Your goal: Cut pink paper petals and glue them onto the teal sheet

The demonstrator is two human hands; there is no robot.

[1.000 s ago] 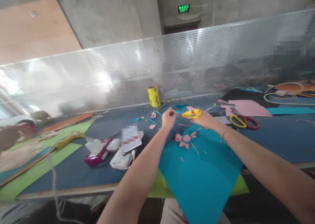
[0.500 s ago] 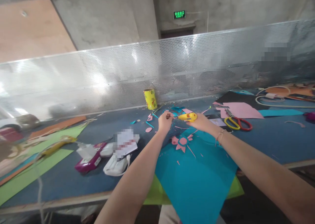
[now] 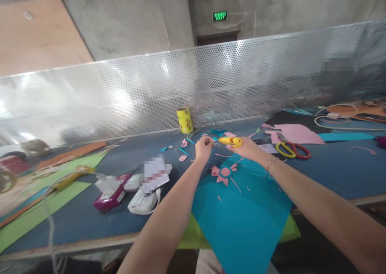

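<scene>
My right hand (image 3: 247, 148) grips a small yellow glue gun (image 3: 230, 141) whose nozzle points left. My left hand (image 3: 203, 146) is pinched shut on a tiny dark piece right at the nozzle tip. Both hands hover above the far end of a large teal paper sheet (image 3: 244, 213). A pink cut-out flower (image 3: 224, 173) lies on that sheet just below my hands. Small pink and teal scraps are scattered around them.
A yellow can (image 3: 184, 121) stands against the perforated metal screen. Yellow and red scissors (image 3: 291, 149) lie on pink paper (image 3: 294, 133) at the right. White and magenta devices (image 3: 132, 187) sit left of my arm, beside green sheets (image 3: 39, 209) and a cord.
My hands have stayed together at the glue gun's tip. The view shifted slightly left and down since a second ago; nothing was picked up or released.
</scene>
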